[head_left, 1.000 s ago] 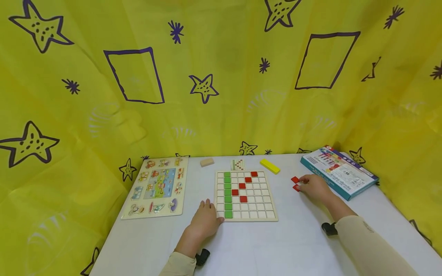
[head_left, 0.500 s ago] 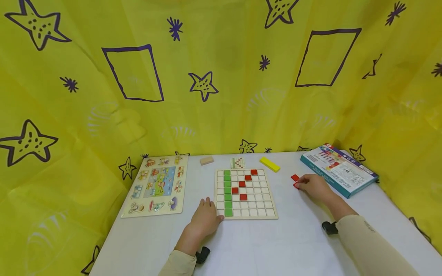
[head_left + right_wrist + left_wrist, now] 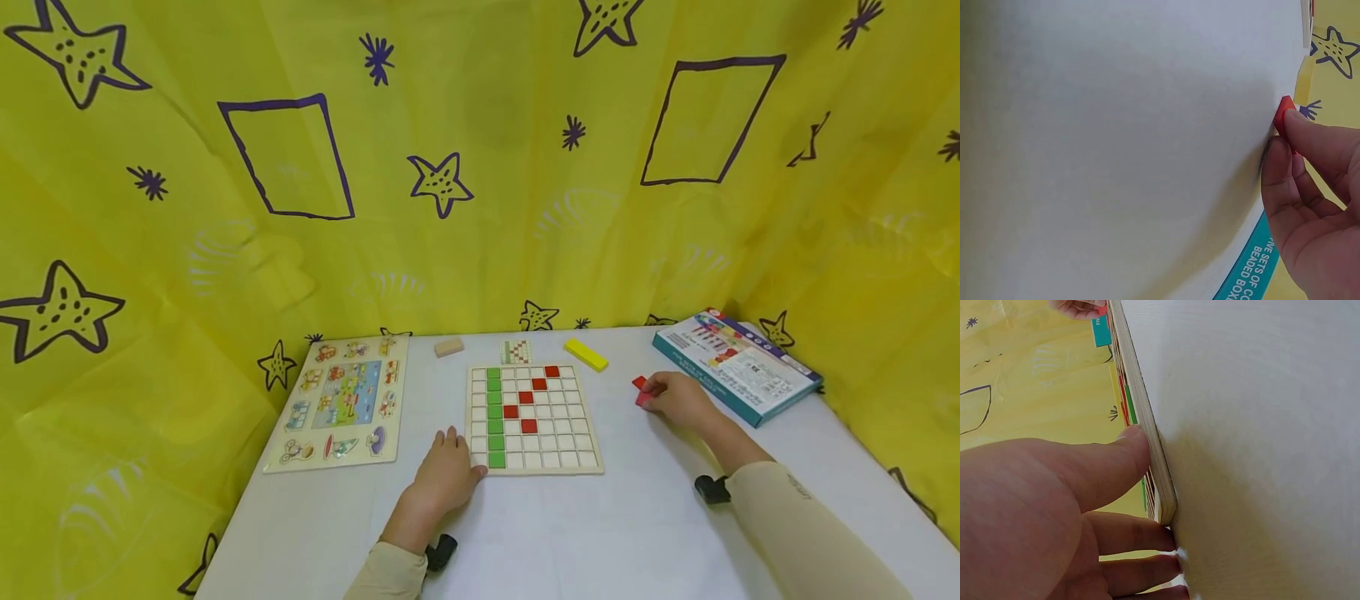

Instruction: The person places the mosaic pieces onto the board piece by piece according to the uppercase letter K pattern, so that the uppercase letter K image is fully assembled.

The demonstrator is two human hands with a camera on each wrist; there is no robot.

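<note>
The square grid board (image 3: 549,427) lies mid-table with a column of green tiles (image 3: 495,412) and several red tiles (image 3: 528,426) in its cells. My left hand (image 3: 442,477) rests at the near left corner, thumb touching the front edge and fingers stretched along the left side. To the right of the board, my right hand (image 3: 678,398) pinches a red tile (image 3: 1284,115) between thumb and fingers, low over the table. Another red tile (image 3: 639,382) lies just beyond it, partly hidden. In the left wrist view the board (image 3: 1147,419) appears edge-on.
Behind the board are a small pattern card (image 3: 516,352), a wooden block (image 3: 449,347) and a yellow block (image 3: 587,354). A picture puzzle board (image 3: 341,450) lies at left. The teal-sided box (image 3: 738,367) lies at right, near the right hand. A yellow curtain (image 3: 480,250) hangs behind the table.
My right hand has closed its fingertips on the nearer red tile and tilted it up slightly. My left hand stays at the board's corner. The head view has shifted a little.
</note>
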